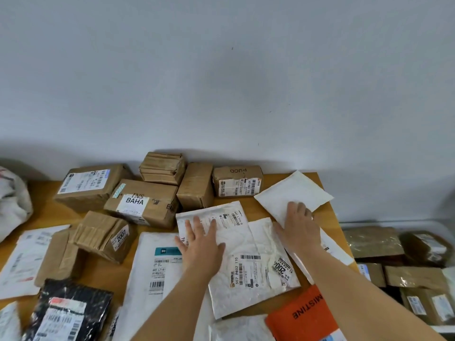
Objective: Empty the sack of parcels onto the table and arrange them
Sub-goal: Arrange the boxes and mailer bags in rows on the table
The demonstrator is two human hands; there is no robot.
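Nearest to me, below both wrists, an orange mailer (304, 313) printed MISTINE lies at the near edge of the counter (98, 271), and a black plastic parcel (71, 313) sits low on my left. I see my left hand (203, 244) lying flat, fingers (197, 226) spread and straight, pressing on a white labelled mailer (221, 217) that overlaps a larger crinkled white mailer (251, 267) under the palm. Just left of that wrist is a long white mailer (152, 267) with a teal label. My right hand (299, 225) rests with fingers straight on the near corner of a plain white padded envelope (293, 195), which lies tilted beyond the fingertips near the counter's far right corner; neither hand grips anything. Beyond my left fingers stand brown cardboard boxes: one marked BAHA (144, 203), one labelled 2007 (105, 236) to its near left, one marked PUCO (237, 180) against the wall (221, 82). Far left of my fingers, the white sack (12, 200) slumps at the counter's edge. Right of my right arm, off the counter, more brown parcels sit in a bin (406, 267).
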